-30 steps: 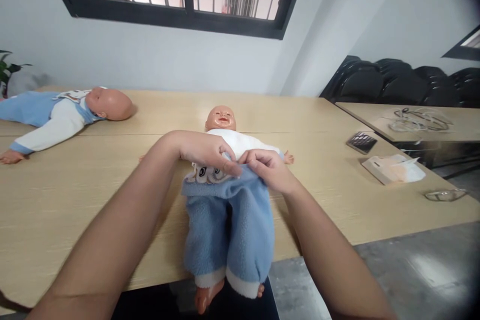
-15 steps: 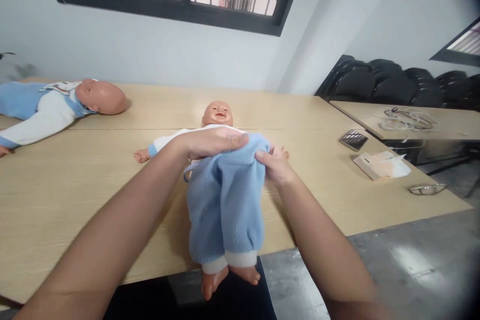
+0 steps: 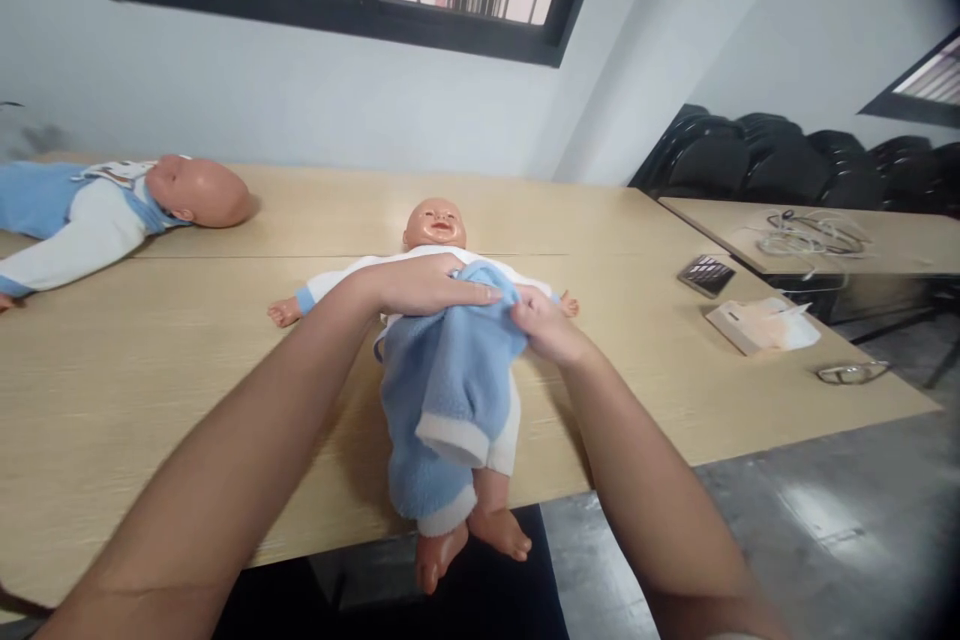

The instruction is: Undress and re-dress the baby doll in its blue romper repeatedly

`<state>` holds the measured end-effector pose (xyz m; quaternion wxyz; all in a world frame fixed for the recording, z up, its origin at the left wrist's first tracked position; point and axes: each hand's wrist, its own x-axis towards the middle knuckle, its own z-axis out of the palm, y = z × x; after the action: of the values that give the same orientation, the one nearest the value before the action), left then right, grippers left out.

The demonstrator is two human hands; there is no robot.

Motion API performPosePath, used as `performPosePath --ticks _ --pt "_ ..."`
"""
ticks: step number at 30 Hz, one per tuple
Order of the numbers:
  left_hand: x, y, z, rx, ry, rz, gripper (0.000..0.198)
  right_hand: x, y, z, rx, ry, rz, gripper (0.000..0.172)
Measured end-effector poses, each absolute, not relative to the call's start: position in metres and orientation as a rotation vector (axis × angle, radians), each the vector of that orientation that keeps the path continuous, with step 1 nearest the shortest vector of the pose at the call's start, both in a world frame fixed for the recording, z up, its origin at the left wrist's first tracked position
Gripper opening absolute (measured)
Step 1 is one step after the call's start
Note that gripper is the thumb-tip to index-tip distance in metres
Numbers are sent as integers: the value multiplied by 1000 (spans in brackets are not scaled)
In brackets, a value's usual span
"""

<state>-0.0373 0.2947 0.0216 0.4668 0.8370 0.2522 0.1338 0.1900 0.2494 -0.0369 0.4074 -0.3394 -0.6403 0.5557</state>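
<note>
A baby doll [image 3: 435, 224] in a white top with blue cuffs lies on its back, its feet over the table's near edge. Blue fleece trousers [image 3: 427, 410] with white cuffs lie over its lower body. One trouser leg is around the doll's leg on the left; the other hangs loose, and the doll's leg on the right shows white cloth and a bare foot. My left hand [image 3: 427, 285] is closed on the trousers near the waist, its fingertips partly hidden by the fabric. My right hand [image 3: 547, 320] pinches the waist on the other side.
A second doll [image 3: 199, 190] in blue and white lies at the left of the wooden table [image 3: 187, 350]. On the right are a phone [image 3: 706, 275], a tissue pack [image 3: 757, 325] and glasses [image 3: 851, 373]. A further table bears coiled cables [image 3: 810, 235]; black chairs [image 3: 705, 155] stand behind.
The trouser leg on the right has come off the doll's leg and been drawn up and to the left. That leg now shows its white covering.
</note>
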Motion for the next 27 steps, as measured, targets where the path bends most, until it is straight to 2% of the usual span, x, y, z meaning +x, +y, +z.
performPosePath --ticks 2,5,7,12,17,19,22,24,25,27 --pt "-42 300 19 1931 495 347 52 195 248 -34 -847 -1707 1513 63" --pt "-47 302 15 1847 385 292 58 197 248 -32 -920 -1707 1496 47" --pt "-48 302 15 1855 386 263 55 195 249 -35 -912 -1613 1478 42" --pt "-39 299 19 2104 447 342 43 189 252 -46 -851 -1399 1484 49" --pt "-30 298 19 2273 607 458 35 185 249 -39 -794 -1510 1401 69" --pt "-32 298 22 2238 611 396 42 183 248 -35 -866 -1579 1337 62" --pt "-40 293 32 2304 644 198 70 183 251 -37 -955 -1544 1292 43" --pt "-44 288 37 2403 752 74 86 184 256 -43 -941 -1464 1322 39" --pt "-45 286 39 2443 813 33 88 184 258 -47 -924 -1423 1349 39" --pt "-44 282 40 2496 895 -2 78 186 261 -53 -884 -1355 1420 38"
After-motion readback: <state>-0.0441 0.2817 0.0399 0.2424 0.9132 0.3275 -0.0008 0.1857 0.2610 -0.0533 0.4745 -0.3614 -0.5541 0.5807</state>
